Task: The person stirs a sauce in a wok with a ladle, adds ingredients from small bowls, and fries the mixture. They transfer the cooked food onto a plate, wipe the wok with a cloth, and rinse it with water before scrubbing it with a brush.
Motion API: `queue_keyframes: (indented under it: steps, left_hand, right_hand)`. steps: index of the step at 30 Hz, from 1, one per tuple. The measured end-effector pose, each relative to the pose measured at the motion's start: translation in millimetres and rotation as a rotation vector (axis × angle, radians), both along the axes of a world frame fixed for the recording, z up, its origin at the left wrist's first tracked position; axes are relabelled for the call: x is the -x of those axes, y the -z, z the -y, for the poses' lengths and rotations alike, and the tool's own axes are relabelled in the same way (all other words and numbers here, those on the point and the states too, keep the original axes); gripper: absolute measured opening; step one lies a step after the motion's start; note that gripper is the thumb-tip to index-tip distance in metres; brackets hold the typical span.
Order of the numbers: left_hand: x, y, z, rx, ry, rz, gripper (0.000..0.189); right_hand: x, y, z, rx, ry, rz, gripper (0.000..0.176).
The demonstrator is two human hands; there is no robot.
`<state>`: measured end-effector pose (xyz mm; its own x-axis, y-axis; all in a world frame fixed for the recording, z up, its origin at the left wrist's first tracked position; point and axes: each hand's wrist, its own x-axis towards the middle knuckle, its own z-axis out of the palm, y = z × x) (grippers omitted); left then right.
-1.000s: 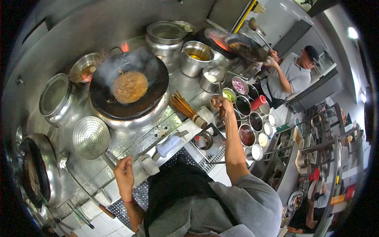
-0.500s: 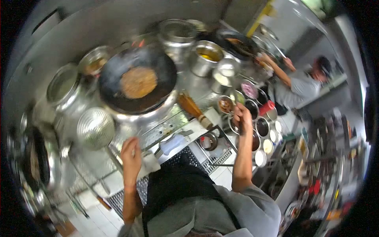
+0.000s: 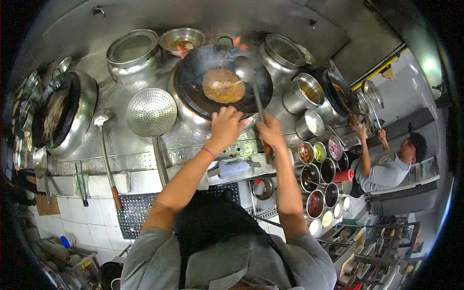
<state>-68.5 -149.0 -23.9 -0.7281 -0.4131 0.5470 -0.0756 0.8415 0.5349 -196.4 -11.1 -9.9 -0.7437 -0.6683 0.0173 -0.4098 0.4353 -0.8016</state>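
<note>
Your right hand (image 3: 270, 135) is closed tight around the handle of the ladle (image 3: 244, 68), low on the shaft, at the front edge of the steel range (image 3: 145, 154). The ladle's bowl hangs over the far right part of the black wok (image 3: 192, 79), just beside the brown mass of food (image 3: 223, 85) that lies in the wok's middle. Whether the bowl touches the food cannot be told.

Your left hand (image 3: 225, 127), with a band on its wrist, sits at the wok's near rim with its fingers folded down. What lies under them is hidden, so you cannot tell whether it grips the rim. The 2 hands are just beside each other.

Flames (image 3: 239, 42) show behind the wok at the range's back edge. To the wok's left a perforated skimmer (image 3: 151, 112) lies face up, and a second ladle (image 3: 103, 119) lies beside it. A second wok (image 3: 62, 110) stands near the range's left edge.

2 lidded steel pots (image 3: 132, 48) flank the back of the black wok. At the range's right edge stands a cluster of condiment bowls (image 3: 319, 171) with a red bottle (image 3: 343, 176) among them. Beyond them, a co-worker (image 3: 386, 169) reaches 1 hand toward another wok (image 3: 338, 89).
</note>
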Motion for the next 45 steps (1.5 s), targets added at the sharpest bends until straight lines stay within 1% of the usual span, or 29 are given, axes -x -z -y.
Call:
queue_keyframes:
  steps: [1, 2, 4, 5, 7, 9, 10, 12, 13, 15, 16, 18, 20, 22, 24, 26, 27, 28, 29, 33, 34, 36, 37, 39, 40, 42, 43, 44, 45]
  left_hand:
    - [4.6, 5.4, -5.4, 0.001, -0.038, 0.004, 0.025]
    - [7.7, 12.9, -2.4, -0.002, -0.045, 0.005, 0.025]
    - [14.6, 18.0, 14.9, -0.117, -0.047, 0.11, 0.025]
    - [13.5, 19.3, 21.7, -0.123, 0.027, 0.157, 0.027]
    - [11.7, 18.0, 22.9, -0.129, 0.024, 0.149, 0.029]
    - [11.8, 15.8, 22.9, -0.165, 0.029, 0.16, 0.034]
    - [13.5, 19.1, 22.3, -0.171, 0.021, 0.159, 0.034]
    - [16.6, 24.4, 19.3, -0.235, 0.048, 0.161, 0.037]
    - [10.6, 17.4, 12.0, -0.231, 0.052, 0.167, 0.037]
    - [-7.9, -6.1, -12.2, -0.145, -0.071, 0.169, 0.039]
    - [-16.3, -4.6, -23.8, -0.136, -0.036, 0.063, 0.037]
    - [-33.7, -12.6, -41.2, -0.191, -0.023, 0.068, 0.036]
    - [-26.8, -8.2, -35.8, -0.168, -0.019, 0.019, 0.036]
    - [-8.0, 4.8, -18.1, -0.126, -0.013, -0.035, 0.037]
    - [3.8, 7.7, -2.3, -0.154, -0.068, -0.062, 0.039]
    - [-3.5, 8.0, -8.2, -0.153, -0.055, -0.068, 0.039]
    - [-7.9, 3.0, -10.5, -0.145, -0.035, -0.071, 0.04]
    - [-19.9, -9.1, -17.8, -0.187, -0.016, 0.032, 0.04]
    - [-20.3, -8.9, -17.5, -0.192, -0.002, 0.027, 0.04]
    - [3.6, 21.7, -4.3, -0.161, -0.028, -0.049, 0.039]
    - [1.3, 17.7, -7.0, -0.153, -0.022, -0.063, 0.039]
    - [-6.3, 9.2, -12.2, -0.187, 0.011, -0.017, 0.037]
    - [-7.1, 10.9, -14.9, -0.174, 0.0, -0.06, 0.035]
    - [-8.3, 9.1, -16.2, -0.176, -0.019, -0.038, 0.035]
    - [-8.2, 7.3, -13.6, -0.165, -0.038, -0.023, 0.035]
    - [2.2, 16.7, -4.6, -0.135, -0.043, -0.055, 0.036]
    - [6.8, 18.2, 3.0, -0.127, -0.044, -0.041, 0.036]
    - [9.4, 19.2, 10.8, -0.143, 0.012, 0.034, 0.031]
    - [21.8, 31.3, 14.2, -0.126, 0.026, 0.029, 0.023]
  right_hand:
    - [21.7, 32.3, 19.4, -0.071, -0.04, -0.13, 0.045]
    - [14.5, 23.7, 23.1, -0.073, -0.047, -0.13, 0.045]
    - [-4.1, -8.7, 34.9, -0.187, -0.21, -0.249, 0.047]
    - [0.4, -11.1, 26.3, -0.269, -0.226, -0.123, 0.051]
    - [8.7, -10.9, -8.4, -0.26, -0.346, -0.16, 0.055]
    - [21.0, -15.0, -46.1, -0.265, -0.394, -0.415, 0.057]
    - [19.1, -25.5, -51.4, -0.269, -0.404, -0.415, 0.057]
    - [10.0, -58.4, -60.7, -0.595, -0.18, -0.453, 0.055]
    - [-7.0, -78.3, -46.8, -0.721, -0.088, -0.489, 0.048]
    - [-19.4, -75.8, -27.8, -0.746, -0.03, -0.505, 0.048]
    - [-21.9, -75.7, -19.6, -0.772, 0.016, -0.529, 0.048]
    - [-23.8, -70.7, -21.8, -0.722, 0.004, -0.53, 0.049]
    - [-24.1, -68.2, -43.7, -0.575, -0.143, -0.474, 0.053]
    - [-29.0, -86.6, -61.9, -0.63, -0.159, -0.462, 0.054]
    - [-29.8, -93.7, -77.0, -0.625, -0.087, -0.4, 0.05]
    - [-20.9, -85.4, -79.3, -0.648, -0.03, -0.397, 0.05]
    - [-12.6, -76.8, -78.5, -0.565, -0.035, -0.417, 0.05]
    - [-3.0, -63.4, -77.7, -0.484, -0.038, -0.429, 0.05]
    - [13.9, -40.8, -75.5, -0.452, 0.024, -0.414, 0.05]
    - [22.1, -27.3, -12.1, -0.383, 0.169, -0.423, 0.051]
    - [21.7, -24.2, 0.5, -0.375, 0.178, -0.435, 0.051]
    - [26.8, -20.1, 26.6, -0.522, 0.203, -0.509, 0.053]
    - [30.4, -12.1, 25.5, -0.527, 0.205, -0.501, 0.053]
    - [37.6, -0.7, 25.8, -0.405, -0.004, -0.51, 0.052]
    - [28.3, -14.4, 23.8, -0.412, -0.032, -0.513, 0.052]
    - [-3.9, -59.6, 4.0, -0.581, -0.144, -0.455, 0.051]
    - [-2.4, -61.7, -11.8, -0.556, -0.207, -0.532, 0.052]
    - [0.4, -61.1, -36.4, -0.529, -0.259, -0.669, 0.054]
    - [2.4, -73.7, -48.7, -0.592, -0.264, -0.563, 0.056]
